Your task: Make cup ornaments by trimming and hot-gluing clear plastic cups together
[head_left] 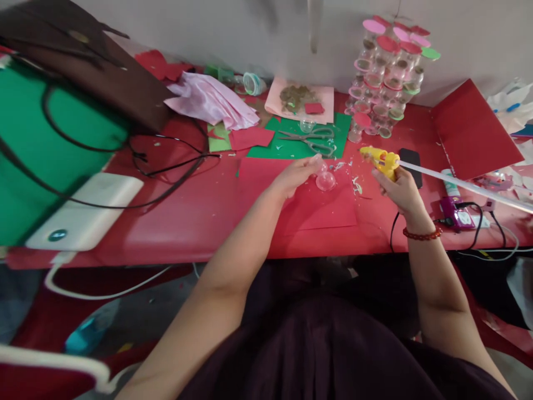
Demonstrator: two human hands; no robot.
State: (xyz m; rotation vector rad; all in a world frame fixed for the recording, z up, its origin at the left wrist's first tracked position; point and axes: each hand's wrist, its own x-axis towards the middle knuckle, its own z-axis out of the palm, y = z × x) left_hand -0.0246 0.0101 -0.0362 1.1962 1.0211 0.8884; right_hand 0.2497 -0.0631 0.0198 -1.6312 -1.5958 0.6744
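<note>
My left hand (300,172) pinches a small clear plastic piece made of rounded parts, with a dome-shaped end (325,180) hanging below the fingers. It is over a red paper sheet (333,214). My right hand (400,189) is wrapped round the handle of a yellow hot glue gun (381,159). A long white glue stick (449,176) runs out of its back to the right. The gun's nozzle points left, toward the clear piece but apart from it. Scissors (310,139) lie on green paper (270,145) just beyond my left hand.
At the back stands a stack of clear plastic cups with coloured discs (383,83). A dark phone (411,166), a purple power adapter (457,213) and cords lie at right. Pink cloth (219,103), a white device (87,211) and a brown bag (104,66) occupy the left.
</note>
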